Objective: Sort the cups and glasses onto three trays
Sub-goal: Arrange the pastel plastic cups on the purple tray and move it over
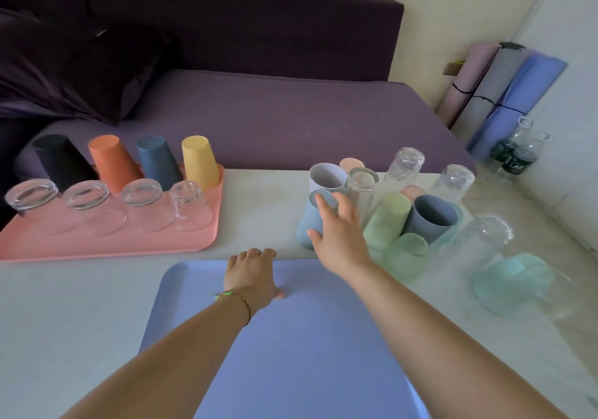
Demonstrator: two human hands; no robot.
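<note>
My right hand point(339, 234) wraps a light blue cup point(305, 224) standing upside down at the left of a crowded group of cups and glasses. That group holds a white cup point(325, 176), a pale green cup point(386, 221), a grey-blue cup point(430, 214), clear glasses point(404, 163) and a teal cup point(511, 282) on its side. My left hand point(250, 276) grips the far edge of the bare blue tray point(307, 354) in front of me. The pink tray point(129, 247) at the left carries a row of coloured cups point(113, 163) and a row of short glasses point(142, 205), all upside down.
A purple sofa point(275, 117) runs along the table's far edge. Rolled mats point(495, 88) lean in the right corner, with plastic bottles point(514, 153) on the floor beside them. Bare white tabletop point(259, 211) lies between the pink tray and the cup group.
</note>
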